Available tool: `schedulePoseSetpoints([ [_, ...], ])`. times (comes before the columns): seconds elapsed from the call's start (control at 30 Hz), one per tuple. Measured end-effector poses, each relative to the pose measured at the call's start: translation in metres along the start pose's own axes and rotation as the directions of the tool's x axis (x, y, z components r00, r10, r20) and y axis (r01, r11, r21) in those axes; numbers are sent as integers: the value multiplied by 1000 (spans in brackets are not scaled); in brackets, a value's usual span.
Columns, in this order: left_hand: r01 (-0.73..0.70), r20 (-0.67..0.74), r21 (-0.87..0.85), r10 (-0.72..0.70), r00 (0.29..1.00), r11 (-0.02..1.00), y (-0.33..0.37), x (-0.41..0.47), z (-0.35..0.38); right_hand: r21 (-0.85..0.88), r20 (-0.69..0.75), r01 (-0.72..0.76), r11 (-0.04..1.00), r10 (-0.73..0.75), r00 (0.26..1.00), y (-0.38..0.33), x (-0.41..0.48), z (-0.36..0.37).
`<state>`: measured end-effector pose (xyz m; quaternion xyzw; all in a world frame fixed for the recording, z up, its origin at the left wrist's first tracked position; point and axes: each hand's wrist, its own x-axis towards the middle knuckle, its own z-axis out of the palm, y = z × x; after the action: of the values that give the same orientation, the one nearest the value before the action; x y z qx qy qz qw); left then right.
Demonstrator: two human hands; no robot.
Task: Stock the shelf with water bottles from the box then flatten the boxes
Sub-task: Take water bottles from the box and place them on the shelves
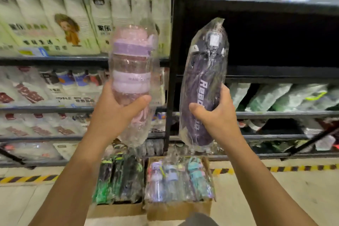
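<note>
My left hand (117, 110) grips a pink and lilac water bottle (131, 66) wrapped in clear plastic, held upright in front of the shelves. My right hand (212, 113) grips a dark purple bottle (203, 82) with white lettering, also in a clear bag, tilted slightly right. Both are raised before a dark shelf bay (266, 42) at the upper right. On the floor below stand two cardboard boxes: the right box (176, 209) holds several pastel bottles (179, 178), the left box (113, 209) holds several dark and green bottles (117, 180).
A black upright post (174, 60) divides the shelving. Left shelves carry white packaged goods (55, 20); lower right shelves hold bagged green and grey items (275, 97). A yellow-black striped tape (293, 168) runs along the floor at the shelf base.
</note>
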<state>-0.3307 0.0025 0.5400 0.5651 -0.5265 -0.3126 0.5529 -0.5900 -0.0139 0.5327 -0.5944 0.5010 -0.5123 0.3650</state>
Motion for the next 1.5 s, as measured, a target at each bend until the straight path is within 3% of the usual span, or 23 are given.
schedulePoseSetpoints([
  [0.33,-249,96,-178,268,959,952,126,35,130,-11,-116,231,973,-230,966,-58,55,-167],
  [0.8,-410,58,-415,473,879,812,214,181,214,-99,-256,397,913,-409,876,-114,167,-250],
  [1.03,-402,102,-400,476,873,824,246,250,267,-38,-303,444,895,-433,849,-121,250,-276],
  [1.27,-406,69,-293,443,894,865,257,315,333,41,-188,426,904,-412,892,-106,360,-316],
  [1.5,-361,66,-85,367,928,929,263,377,388,-95,25,435,896,-434,900,-89,465,-353],
])
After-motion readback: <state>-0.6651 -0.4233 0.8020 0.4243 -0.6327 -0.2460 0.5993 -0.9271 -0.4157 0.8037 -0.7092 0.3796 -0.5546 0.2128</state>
